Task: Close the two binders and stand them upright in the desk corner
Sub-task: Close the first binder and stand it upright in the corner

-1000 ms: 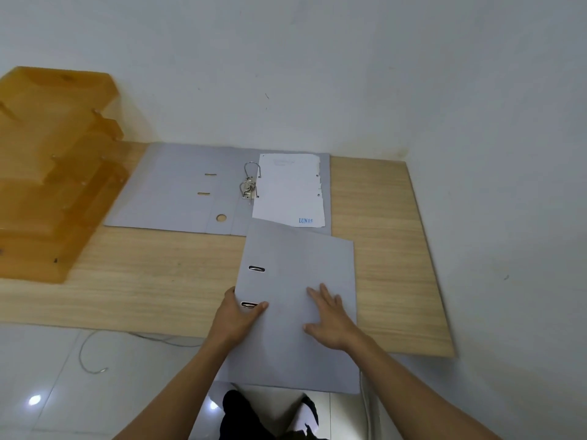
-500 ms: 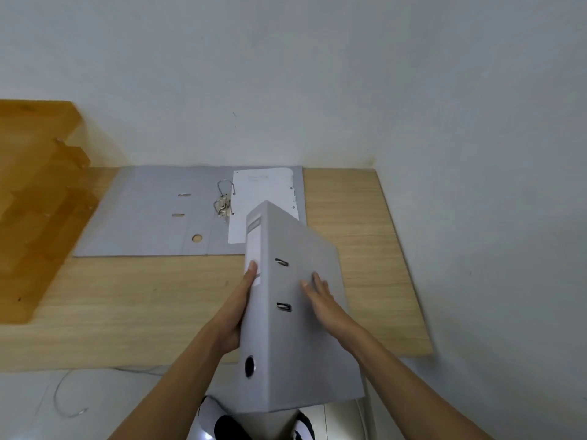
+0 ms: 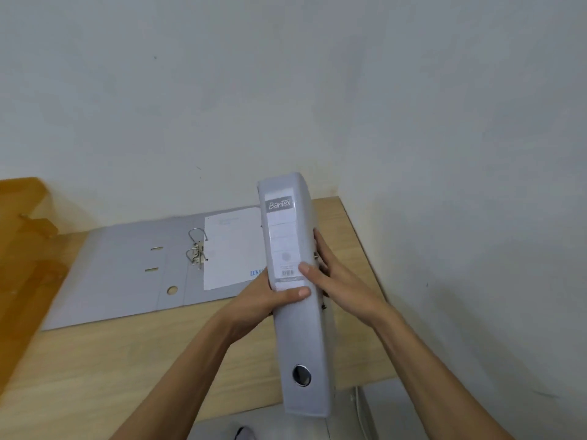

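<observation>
A light wooden desk (image 3: 104,360) sits pushed into the corner of two plain, pale grey-white walls (image 3: 286,90). An amber plastic tray stack (image 3: 22,236) stands at its left. Pale floor (image 3: 263,428) shows below the front edge.

The held binder (image 3: 298,328) hides the paper's (image 3: 233,247) right edge and the open binder's (image 3: 127,271) right end, while at 9 o'clock the blurred orange tray (image 3: 22,236) is cut off.
</observation>
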### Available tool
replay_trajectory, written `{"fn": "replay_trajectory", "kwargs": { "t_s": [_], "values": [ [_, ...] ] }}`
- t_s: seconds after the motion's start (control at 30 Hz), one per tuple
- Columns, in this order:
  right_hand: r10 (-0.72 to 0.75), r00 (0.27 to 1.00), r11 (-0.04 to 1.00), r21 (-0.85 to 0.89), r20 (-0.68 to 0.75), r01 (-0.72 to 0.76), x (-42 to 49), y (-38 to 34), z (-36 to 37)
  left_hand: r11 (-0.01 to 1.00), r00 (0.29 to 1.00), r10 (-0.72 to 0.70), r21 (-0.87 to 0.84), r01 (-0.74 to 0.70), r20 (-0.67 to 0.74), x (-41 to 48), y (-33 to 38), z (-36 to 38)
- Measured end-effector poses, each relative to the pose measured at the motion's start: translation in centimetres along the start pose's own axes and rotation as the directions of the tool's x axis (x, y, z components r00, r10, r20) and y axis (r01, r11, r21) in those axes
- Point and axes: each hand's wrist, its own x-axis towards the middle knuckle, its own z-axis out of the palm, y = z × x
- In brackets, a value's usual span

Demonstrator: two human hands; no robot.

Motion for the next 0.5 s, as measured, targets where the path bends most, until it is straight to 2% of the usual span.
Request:
{"fn": "replay_trajectory", "kwargs": {
  "t_s": [0.1,0.2,0.5],
  "values": [
    [-0.119,0.991,0.988,-0.101,-0.062,0.113,0.0,-1.0,-2.1,0.986,0.997,0.073,0.15,-0.07,-0.019,2.2,-0.2,0.2],
    [-0.168,0.977,0.979,-0.139,-0.131,0.15,0.1,-0.9,-3.5,0.957,0.989,0.133,0.267,-0.113,-0.057,5.0,-1.6,0.3],
    [-0.044,0.92,0.99,-0.142,-0.39,-0.012,1.6,3.7,-6.1,0.894,0.989,0.115,0.443,-0.061,-0.096,13.9,-4.3,0.6]
  ]
}}
